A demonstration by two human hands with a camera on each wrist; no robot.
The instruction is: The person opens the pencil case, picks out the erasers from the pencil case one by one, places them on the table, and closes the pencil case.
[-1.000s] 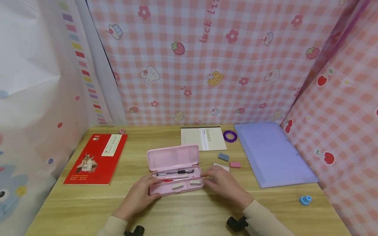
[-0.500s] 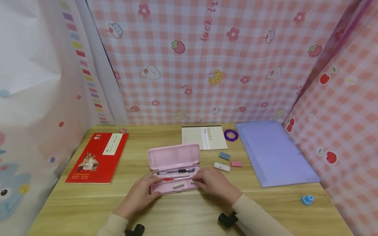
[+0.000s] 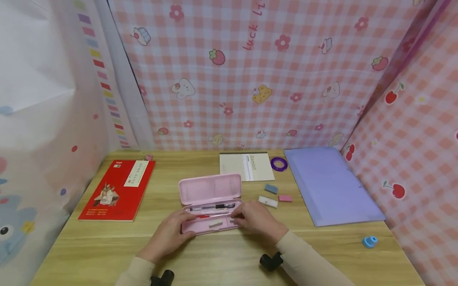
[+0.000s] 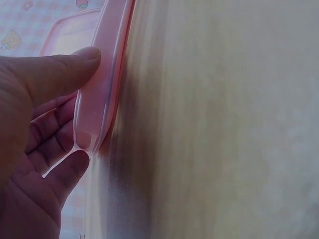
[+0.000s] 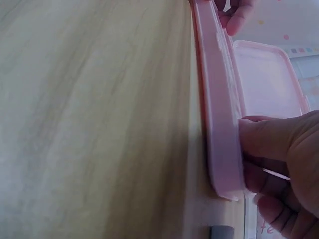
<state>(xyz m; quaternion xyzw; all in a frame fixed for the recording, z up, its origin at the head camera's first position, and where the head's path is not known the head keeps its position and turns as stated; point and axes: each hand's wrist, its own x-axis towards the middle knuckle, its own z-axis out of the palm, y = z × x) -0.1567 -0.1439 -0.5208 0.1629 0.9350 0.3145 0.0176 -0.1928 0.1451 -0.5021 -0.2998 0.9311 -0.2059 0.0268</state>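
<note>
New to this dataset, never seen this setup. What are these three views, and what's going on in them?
No robot here: a person works with bare hands and wears three cameras. The wide picture comes from a head camera looking down at a wooden desk. The two close-ups come from cameras on each wrist, so they show a thumb and the side of the case up close.

Both hands are on an open pink pencil case with its lid up. The left hand grips the left end; the right hand grips the right end. Inside lie a black pen and small erasers.

Also on the desk: a red book, a notepad, a purple tape ring, a lilac folder, three loose erasers and a small blue sharpener.
</note>
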